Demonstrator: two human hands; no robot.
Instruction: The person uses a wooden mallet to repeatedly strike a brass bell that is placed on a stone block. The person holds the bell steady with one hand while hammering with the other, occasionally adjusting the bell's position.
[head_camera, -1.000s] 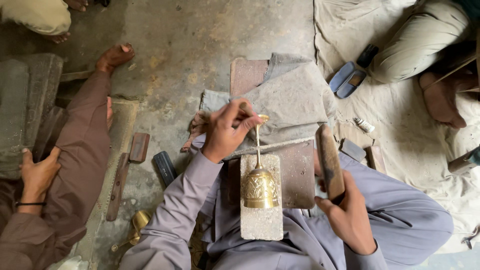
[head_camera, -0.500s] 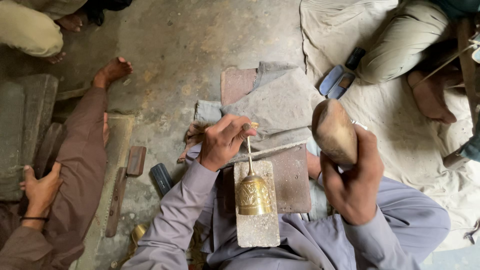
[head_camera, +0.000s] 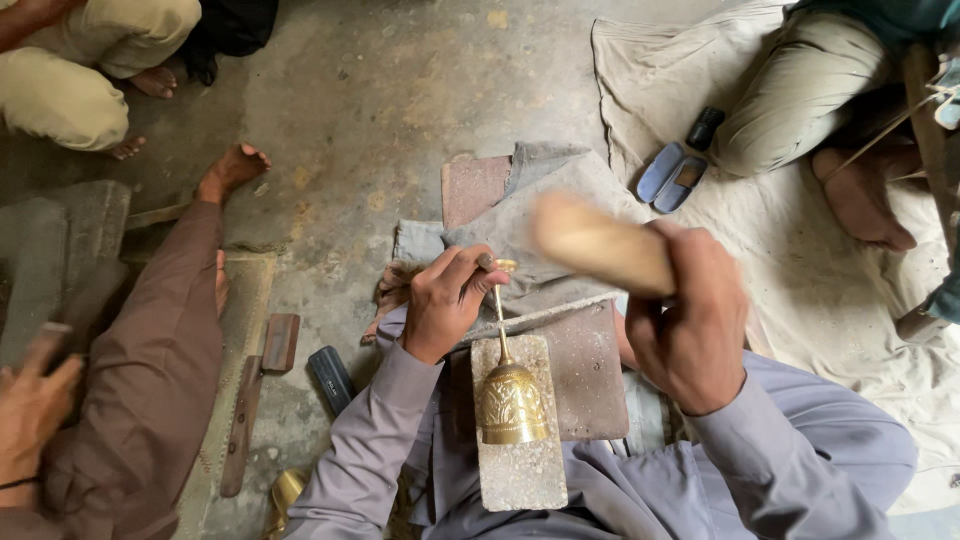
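At centre frame: brass bell (head_camera: 512, 403) lying on a rectangular stone block (head_camera: 520, 470), mouth toward 6 o'clock, thin stem running up toward 12 o'clock.
Left hand: left hand (head_camera: 445, 305) at 11 o'clock of the bell; fingers (head_camera: 470, 268) pressed together, pinching the top end of the stem.
Right hand: right hand (head_camera: 690, 325) at 2 o'clock of the bell, raised above it; fingers closed in a fist round the handle of a wooden mallet (head_camera: 600, 243).
Mallet: head blurred, pointing toward 10 o'clock, clear of the bell.
Support: block rests on a reddish slab (head_camera: 585, 375) and grey cloth (head_camera: 560, 210) on the concrete floor (head_camera: 380, 110).
Metal rod: metal rod (head_camera: 560, 312) lies across the slab, passing just behind the stem.
At 9 o'clock: dark cylindrical object (head_camera: 330, 378) on the floor; beyond it a long flat wooden tool (head_camera: 250, 410).
Far left: another person's brown-sleeved arm (head_camera: 150, 380) and bare foot (head_camera: 232, 170).
At 2 o'clock: pale sheet (head_camera: 800, 270) with a blue sandal (head_camera: 672, 178); another seated person in beige trousers (head_camera: 800, 90).
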